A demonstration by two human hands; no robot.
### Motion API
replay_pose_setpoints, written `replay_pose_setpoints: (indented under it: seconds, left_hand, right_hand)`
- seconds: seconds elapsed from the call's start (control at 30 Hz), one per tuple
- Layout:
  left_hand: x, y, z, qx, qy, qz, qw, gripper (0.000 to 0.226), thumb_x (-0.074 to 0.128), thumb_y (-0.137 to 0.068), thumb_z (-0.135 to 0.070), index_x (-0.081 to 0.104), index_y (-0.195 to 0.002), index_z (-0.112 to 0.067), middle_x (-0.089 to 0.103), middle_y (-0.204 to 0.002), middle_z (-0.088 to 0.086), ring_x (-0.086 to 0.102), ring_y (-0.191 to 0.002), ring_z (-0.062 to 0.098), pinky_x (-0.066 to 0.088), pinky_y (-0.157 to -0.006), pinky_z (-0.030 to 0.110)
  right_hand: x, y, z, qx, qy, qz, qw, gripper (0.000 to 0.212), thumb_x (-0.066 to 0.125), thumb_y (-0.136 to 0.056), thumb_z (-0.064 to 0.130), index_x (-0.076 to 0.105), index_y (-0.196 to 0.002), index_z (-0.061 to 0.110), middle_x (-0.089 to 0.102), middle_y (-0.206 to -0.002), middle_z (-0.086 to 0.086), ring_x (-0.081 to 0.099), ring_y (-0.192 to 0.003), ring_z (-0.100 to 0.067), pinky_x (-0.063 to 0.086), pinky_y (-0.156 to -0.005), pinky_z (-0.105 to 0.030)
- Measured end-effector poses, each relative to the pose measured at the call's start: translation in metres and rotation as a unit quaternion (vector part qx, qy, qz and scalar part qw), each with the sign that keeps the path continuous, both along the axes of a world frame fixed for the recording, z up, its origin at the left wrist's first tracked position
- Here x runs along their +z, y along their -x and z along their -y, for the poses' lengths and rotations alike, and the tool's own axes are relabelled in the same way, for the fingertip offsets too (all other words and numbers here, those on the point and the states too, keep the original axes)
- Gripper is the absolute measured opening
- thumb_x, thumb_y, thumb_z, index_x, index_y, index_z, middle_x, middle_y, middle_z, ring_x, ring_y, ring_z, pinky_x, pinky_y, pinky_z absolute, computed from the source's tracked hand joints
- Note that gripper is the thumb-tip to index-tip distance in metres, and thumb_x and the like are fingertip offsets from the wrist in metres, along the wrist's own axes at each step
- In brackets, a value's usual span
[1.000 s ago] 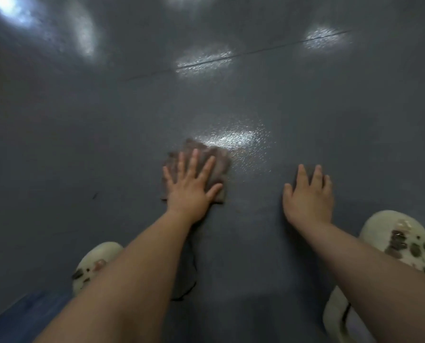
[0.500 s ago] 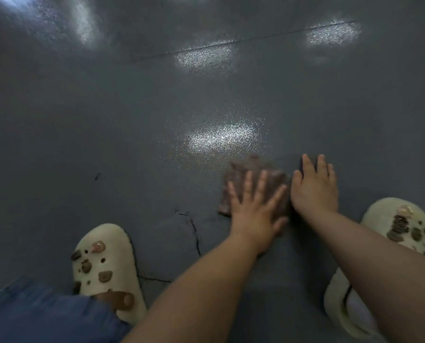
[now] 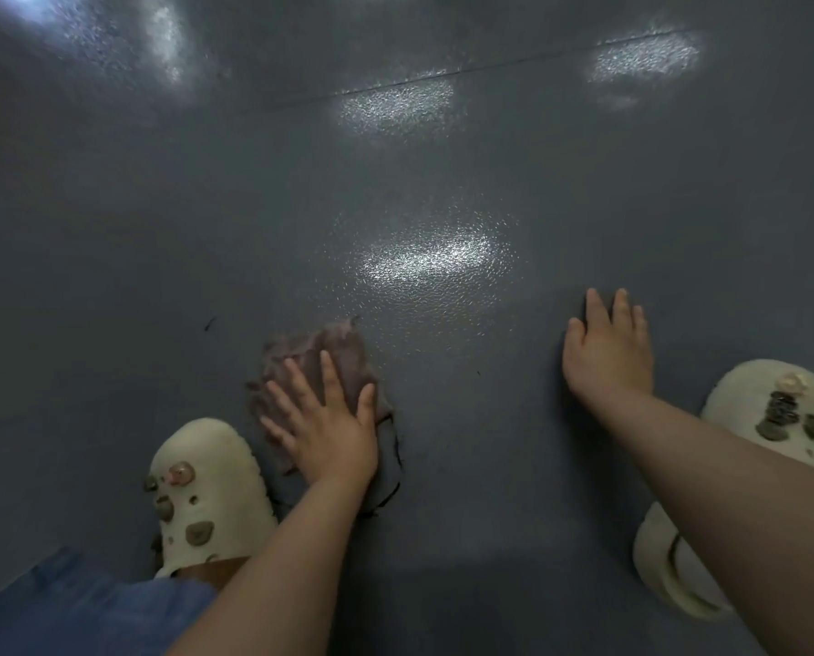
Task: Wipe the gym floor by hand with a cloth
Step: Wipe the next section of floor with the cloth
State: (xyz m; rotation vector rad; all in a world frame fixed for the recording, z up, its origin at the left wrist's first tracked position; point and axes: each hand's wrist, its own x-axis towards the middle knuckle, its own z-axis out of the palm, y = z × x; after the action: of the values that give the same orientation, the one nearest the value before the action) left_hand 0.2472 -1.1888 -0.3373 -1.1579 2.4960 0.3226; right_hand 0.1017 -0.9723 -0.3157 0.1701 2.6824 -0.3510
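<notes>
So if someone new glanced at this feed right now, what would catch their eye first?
Probably the left hand pressing flat on the brownish cloth low in the middle, right beside a cream clog studded with charms. The right hand rests open on the grey floor further right, near the other clog. Bright light reflections glint on the floor just ahead.

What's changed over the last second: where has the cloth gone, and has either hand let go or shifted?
The left hand swept the cloth rightward until it nearly met the right hand, then back left and nearer, beside the left shoe. It stays flat on the cloth, fingers spread; nothing was let go. The right hand stays planted on the floor by the right shoe.
</notes>
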Motion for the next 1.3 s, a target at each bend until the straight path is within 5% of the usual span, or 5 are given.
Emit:
replay_pose_setpoints:
  seconds: [0.27,0.4,0.57,0.93,1.3]
  left_hand:
    - [0.001,0.045,-0.117,-0.183,-0.032,-0.008,0.983,0.067,0.026,-0.077,-0.059,0.039,-0.137,-0.031,0.043,-0.145,0.017,0.038,-0.132,0.044,0.02,-0.102,0.069]
    - [0.007,0.062,-0.173,-0.462,-0.127,0.007,0.878,0.063,0.034,-0.094,-0.056,0.013,-0.15,-0.039,-0.015,-0.159,0.005,-0.021,-0.142,0.035,-0.031,-0.099,0.059]
    - [0.008,0.097,-0.16,-0.596,-0.097,-0.003,0.797,0.065,0.032,-0.094,-0.06,0.009,-0.15,-0.038,-0.016,-0.159,0.0,-0.021,-0.143,0.029,-0.024,-0.105,0.057]
    - [0.003,0.117,-0.056,-0.148,-0.015,0.004,0.989,0.068,0.019,-0.094,-0.062,-0.009,-0.15,-0.036,-0.024,-0.156,0.003,-0.024,-0.142,0.033,-0.01,-0.109,0.063]
    - [0.009,0.109,-0.169,-0.5,-0.083,0.002,0.862,0.069,0.029,-0.093,-0.062,-0.004,-0.149,-0.04,-0.024,-0.156,0.001,-0.026,-0.141,0.033,-0.021,-0.103,0.062]
  right_hand:
    - [0.009,0.012,-0.016,0.005,0.028,-0.067,0.997,0.038,0.033,-0.099,0.021,0.053,-0.128,0.008,0.051,-0.136,-0.013,0.047,-0.12,-0.036,0.038,-0.098,-0.04]
    - [0.013,0.014,-0.026,0.034,0.015,-0.079,0.996,0.037,0.035,-0.098,0.022,0.057,-0.125,0.009,0.058,-0.127,-0.014,0.052,-0.115,-0.035,0.041,-0.092,-0.04]
    - [0.01,0.017,-0.046,0.004,0.015,-0.101,0.995,0.036,0.035,-0.098,0.022,0.058,-0.121,0.006,0.058,-0.124,-0.014,0.052,-0.113,-0.035,0.041,-0.092,-0.042]
    - [0.008,0.016,-0.056,-0.016,0.046,-0.064,0.997,0.043,0.029,-0.098,0.026,0.056,-0.126,0.008,0.049,-0.138,-0.011,0.044,-0.123,-0.034,0.035,-0.102,-0.039]
    - [0.01,0.014,-0.05,-0.004,-0.003,-0.064,0.998,0.038,0.037,-0.098,0.024,0.054,-0.128,0.007,0.045,-0.143,-0.012,0.043,-0.126,-0.033,0.034,-0.105,-0.04]
